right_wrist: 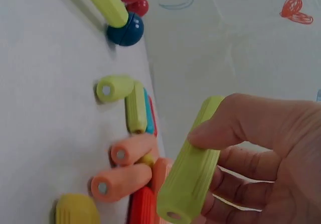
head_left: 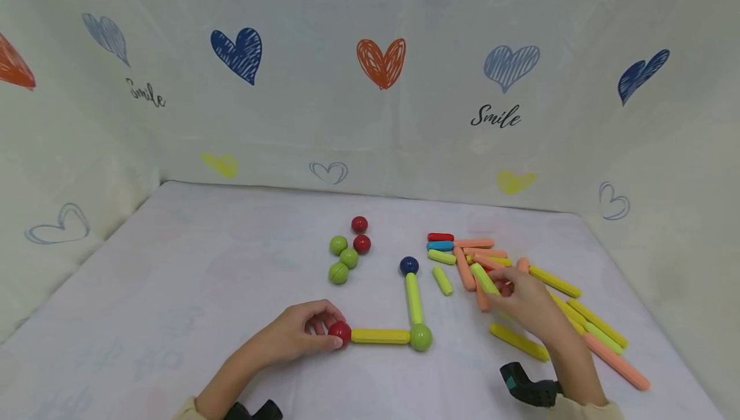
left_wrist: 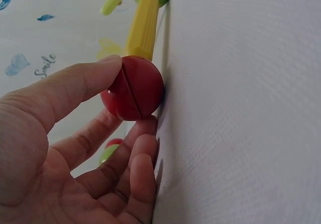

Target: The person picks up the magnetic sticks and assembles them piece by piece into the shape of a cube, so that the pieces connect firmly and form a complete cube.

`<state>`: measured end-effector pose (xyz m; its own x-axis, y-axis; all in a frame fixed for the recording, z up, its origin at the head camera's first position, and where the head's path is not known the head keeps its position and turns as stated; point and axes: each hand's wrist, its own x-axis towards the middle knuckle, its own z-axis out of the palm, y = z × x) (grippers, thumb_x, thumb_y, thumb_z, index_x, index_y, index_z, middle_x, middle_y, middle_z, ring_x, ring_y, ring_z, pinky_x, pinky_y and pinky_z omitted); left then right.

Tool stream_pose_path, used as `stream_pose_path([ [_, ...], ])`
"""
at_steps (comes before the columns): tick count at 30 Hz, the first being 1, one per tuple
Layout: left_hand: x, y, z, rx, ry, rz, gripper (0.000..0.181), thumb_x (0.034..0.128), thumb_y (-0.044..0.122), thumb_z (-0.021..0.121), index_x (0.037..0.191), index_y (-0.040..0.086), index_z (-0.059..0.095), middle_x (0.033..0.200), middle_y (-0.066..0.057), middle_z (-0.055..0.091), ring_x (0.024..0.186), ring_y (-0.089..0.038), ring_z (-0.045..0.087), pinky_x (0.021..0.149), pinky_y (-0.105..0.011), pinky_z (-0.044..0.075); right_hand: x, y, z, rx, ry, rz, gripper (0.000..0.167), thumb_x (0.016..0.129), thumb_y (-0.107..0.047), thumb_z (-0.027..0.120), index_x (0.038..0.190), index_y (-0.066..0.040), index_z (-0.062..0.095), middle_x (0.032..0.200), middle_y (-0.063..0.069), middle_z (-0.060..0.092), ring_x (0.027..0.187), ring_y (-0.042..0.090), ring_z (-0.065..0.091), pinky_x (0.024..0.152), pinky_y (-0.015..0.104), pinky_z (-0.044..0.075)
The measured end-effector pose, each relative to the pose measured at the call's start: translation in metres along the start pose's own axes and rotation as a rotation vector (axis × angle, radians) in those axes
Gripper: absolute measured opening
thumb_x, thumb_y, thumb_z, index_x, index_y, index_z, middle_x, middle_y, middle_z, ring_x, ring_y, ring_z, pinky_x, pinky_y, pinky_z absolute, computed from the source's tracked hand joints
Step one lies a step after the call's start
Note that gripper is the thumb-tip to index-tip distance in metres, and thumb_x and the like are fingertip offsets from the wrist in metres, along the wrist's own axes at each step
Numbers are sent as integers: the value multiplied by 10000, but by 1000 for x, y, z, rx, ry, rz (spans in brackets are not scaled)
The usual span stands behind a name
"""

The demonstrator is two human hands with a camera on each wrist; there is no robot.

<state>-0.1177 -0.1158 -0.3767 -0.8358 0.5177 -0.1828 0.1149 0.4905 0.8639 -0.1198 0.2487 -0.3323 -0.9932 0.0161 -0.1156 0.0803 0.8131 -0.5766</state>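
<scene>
My left hand [head_left: 300, 332] holds a red ball [head_left: 340, 334] between thumb and fingers, low on the table. From that ball a yellow rod [head_left: 380, 336] runs right to a green ball [head_left: 421, 337]. A light green rod [head_left: 414, 298] joins the green ball to a dark blue ball [head_left: 409, 266] farther back, making an L. Over the rod pile at the right, my right hand [head_left: 523, 295] pinches another light green rod [right_wrist: 193, 169], which tilts clear of the table in the right wrist view. A magnet-like disc shows in that rod's end.
Loose red balls [head_left: 361, 244] and green balls [head_left: 338, 272] lie at the back middle. Rods in orange [head_left: 464, 269], yellow [head_left: 518, 342], red [head_left: 440, 237] and blue [head_left: 440, 246] spread over the right side. A short green rod [head_left: 442, 280] lies near the blue ball.
</scene>
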Motion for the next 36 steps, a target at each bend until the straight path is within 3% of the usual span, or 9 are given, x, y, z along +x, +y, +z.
stream_pose_path([
  [4,0,0,0,0,0,-7,296,790,267,733,1027,143,605,894,-7,556,808,-163,494,628,-209,448,6,-21,3,80,-25,-147,337,816,-97,651,1125,14,573,853,65,511,799,190,453,594,203,401],
  [9,0,0,0,6,3,-14,302,787,267,737,1029,143,606,895,-4,556,807,-163,494,628,-209,448,20,-54,7,65,-88,-341,287,809,-60,615,1091,-16,593,887,42,547,817,177,479,685,221,439],
  [13,0,1,-1,6,2,-18,302,789,271,734,1031,145,605,892,-5,559,811,-166,490,627,-211,446,38,-81,9,62,-181,-396,272,816,-65,615,1088,-50,603,923,39,554,856,182,481,725,272,446],
  [18,1,1,-1,16,5,-28,314,785,281,738,1037,149,605,892,-1,559,814,-165,487,626,-213,448,63,-102,20,68,-273,-418,274,823,-62,616,1096,-52,615,918,52,554,867,185,486,750,284,451],
  [25,1,2,-2,15,-6,-6,297,796,280,729,1030,143,609,888,-1,563,811,-165,491,630,-206,447,90,-109,42,112,-377,-440,275,820,-65,644,1094,-42,636,919,76,598,862,176,524,749,258,462],
  [36,0,3,-1,13,1,-20,297,795,276,728,1031,142,609,893,4,568,806,-163,497,630,-205,450,105,-107,69,55,-409,-372,236,822,-67,663,1055,-103,672,960,56,620,880,170,527,780,272,480],
])
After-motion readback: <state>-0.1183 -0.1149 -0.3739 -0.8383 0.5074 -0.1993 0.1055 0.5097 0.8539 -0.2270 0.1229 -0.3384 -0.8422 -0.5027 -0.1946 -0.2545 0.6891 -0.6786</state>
